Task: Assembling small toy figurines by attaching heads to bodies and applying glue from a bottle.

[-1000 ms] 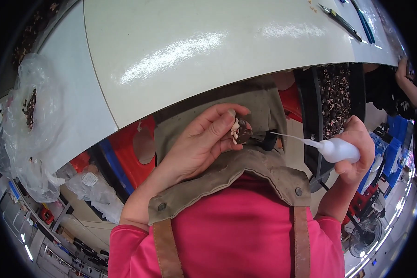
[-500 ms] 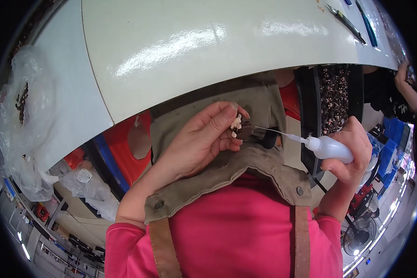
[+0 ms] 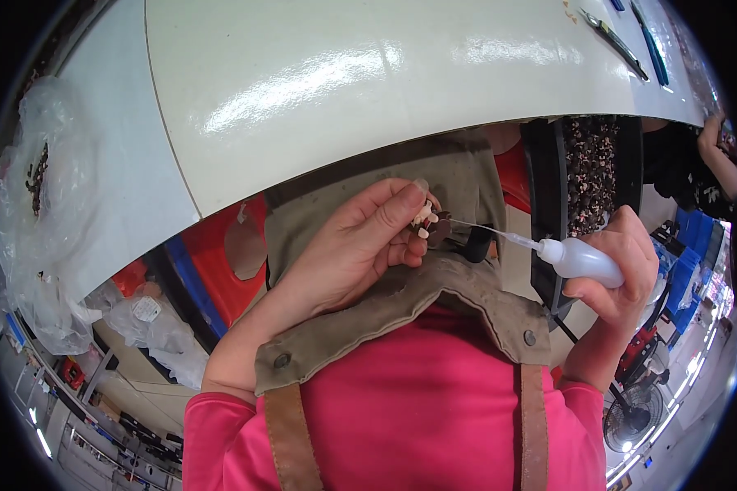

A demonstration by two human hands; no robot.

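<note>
Above my lap, my left hand (image 3: pixel 373 225) pinches a small dark brown and cream-coloured piece (image 3: pixel 438 230) between thumb and fingers; its exact kind is too small to make out. From the right, my right hand (image 3: pixel 626 260) grips a white squeeze bottle (image 3: pixel 588 262), tilted on its side. The bottle's long thin needle tip points left, and its end reaches the dark part of the piece. Whether the tip touches it I cannot tell. My fingers hide part of the piece.
Ahead lies a pale glossy table (image 3: pixel 303 74), with pliers-like tools (image 3: pixel 614 42) at its far right. A black bin (image 3: pixel 591 176) of dark and pink small pieces stands right of my lap. Clear plastic bags (image 3: pixel 45 221) lie at the left. Another person's arm (image 3: pixel 716 155) shows far right.
The piece in my left hand has turned slightly, showing more of its cream part. The bottle's tip has shifted a little; both hands stay nearly in place.
</note>
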